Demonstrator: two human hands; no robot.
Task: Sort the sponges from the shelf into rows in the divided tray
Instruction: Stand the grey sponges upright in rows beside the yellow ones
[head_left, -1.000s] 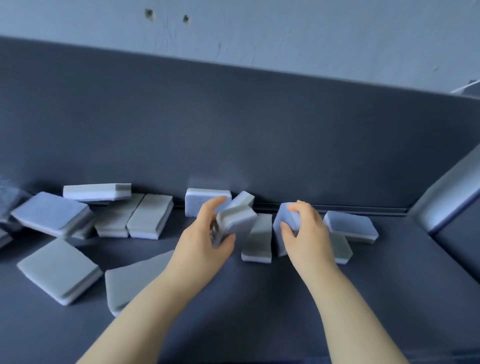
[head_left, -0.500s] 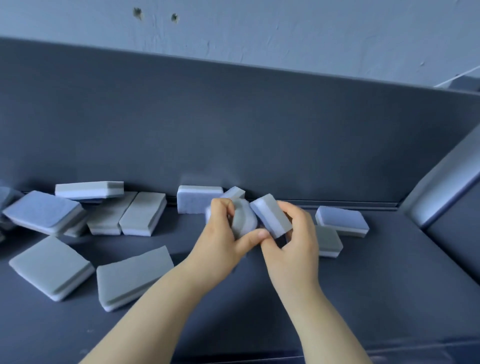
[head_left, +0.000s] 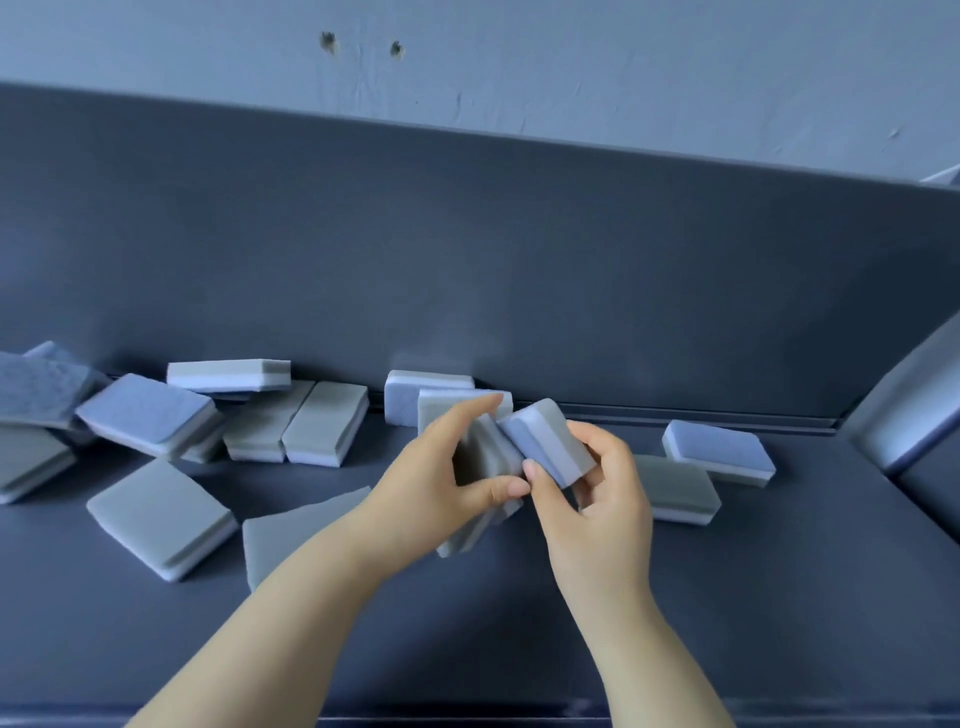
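My left hand (head_left: 441, 478) grips a small stack of grey-and-white sponges (head_left: 485, 462) held on edge above the dark shelf (head_left: 727, 597). My right hand (head_left: 597, 488) holds another sponge (head_left: 545, 441), blue face toward me, tilted against that stack. The two hands touch at the thumbs. Several more sponges lie loose on the shelf: two at the right (head_left: 719, 452), two against the back wall (head_left: 426, 395), and a scattered group at the left (head_left: 161, 514). The divided tray is out of view.
The shelf's tall dark back panel (head_left: 519, 260) rises behind the sponges. A slanted grey side wall (head_left: 914, 410) closes the right end. The shelf's front edge (head_left: 467, 714) runs along the bottom of the view.
My right hand has lifted its sponge off the shelf and brought it left against the stack in my left hand. Both hands have come together near the shelf's middle.
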